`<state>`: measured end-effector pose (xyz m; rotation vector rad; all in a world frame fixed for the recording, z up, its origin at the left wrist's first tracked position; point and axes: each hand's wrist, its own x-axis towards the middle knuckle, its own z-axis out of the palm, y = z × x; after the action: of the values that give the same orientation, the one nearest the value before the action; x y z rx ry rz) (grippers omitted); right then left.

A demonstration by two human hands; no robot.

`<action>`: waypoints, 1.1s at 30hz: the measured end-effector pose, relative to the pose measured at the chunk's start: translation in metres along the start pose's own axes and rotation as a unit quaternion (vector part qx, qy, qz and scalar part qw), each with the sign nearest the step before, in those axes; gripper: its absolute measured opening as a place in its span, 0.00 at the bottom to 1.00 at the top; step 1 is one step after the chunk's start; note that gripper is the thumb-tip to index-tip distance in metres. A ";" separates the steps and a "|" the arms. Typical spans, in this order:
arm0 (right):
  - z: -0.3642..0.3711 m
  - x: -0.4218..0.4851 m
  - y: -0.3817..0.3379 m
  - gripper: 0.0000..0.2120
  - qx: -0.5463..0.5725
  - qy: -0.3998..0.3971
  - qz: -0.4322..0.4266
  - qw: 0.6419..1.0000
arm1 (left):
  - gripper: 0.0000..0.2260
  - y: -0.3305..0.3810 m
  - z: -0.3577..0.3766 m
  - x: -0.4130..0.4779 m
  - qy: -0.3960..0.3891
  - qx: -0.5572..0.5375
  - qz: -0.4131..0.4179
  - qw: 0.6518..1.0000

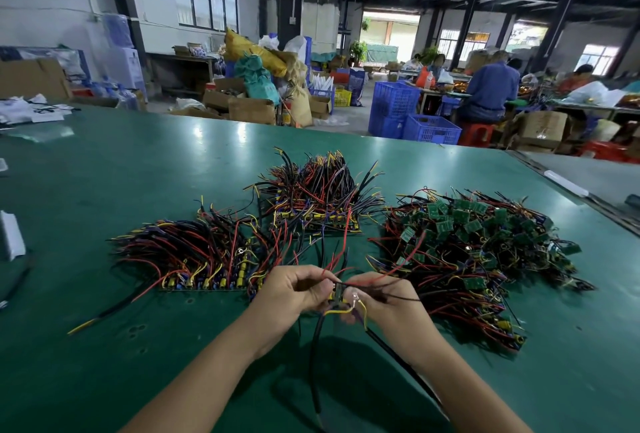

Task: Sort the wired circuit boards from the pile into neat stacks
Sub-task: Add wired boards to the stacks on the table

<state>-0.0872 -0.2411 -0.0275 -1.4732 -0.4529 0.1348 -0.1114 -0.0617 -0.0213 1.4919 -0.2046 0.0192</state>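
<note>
Green matting covers the table [104,173] where this person works, and both hands meet just above it. The left hand [289,289] and the right hand [388,297] each pinch the same small wired circuit board [338,292] between curled fingers and thumb, so neither is free. The board sits between the two grips, lifted off the mat. Its thin red and yellow wires splay away from the fingers, and two thick black leads [313,363] trail down toward the person's body.

As I read it, the step in hand is straightening this one board before it joins a stack. To do it well, I would gather the loose wires so they all run one way, like the combed wires of the stacks. I would keep the pinch on the board's edges rather than on its parts, then lay it flush with the row so nothing snags a neighbour.

Counting what lies around the grip:
- one board is held;
- there are two tidy stacks, the near stack [204,259] just left of the left hand and the far stack [317,204] beyond the fingertips;
- one loose pile [485,252] lies close on the right hand's outer side, with green boards showing among tangled wires.

The boards within each heap are too many and too overlapped for me to count.
</note>
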 end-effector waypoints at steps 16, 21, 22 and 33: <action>-0.022 0.004 -0.023 0.15 0.254 0.105 0.086 0.958 | 0.16 -0.004 -0.030 0.004 0.026 0.484 0.177 0.856; -0.022 0.011 -0.027 0.24 0.273 0.128 0.130 0.945 | 0.20 0.004 -0.024 0.002 0.039 0.506 0.211 0.835; -0.023 0.011 -0.026 0.22 0.265 0.132 0.116 0.948 | 0.20 0.005 -0.022 0.001 0.052 0.508 0.229 0.829; -0.012 -0.003 -0.018 0.16 0.020 0.058 -0.029 0.998 | 0.18 0.012 0.028 -0.003 0.073 0.310 0.244 0.916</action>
<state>-0.0889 -0.2552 -0.0111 -1.4190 -0.3962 0.0127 -0.1199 -0.0877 -0.0082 2.0228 -0.4777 0.6510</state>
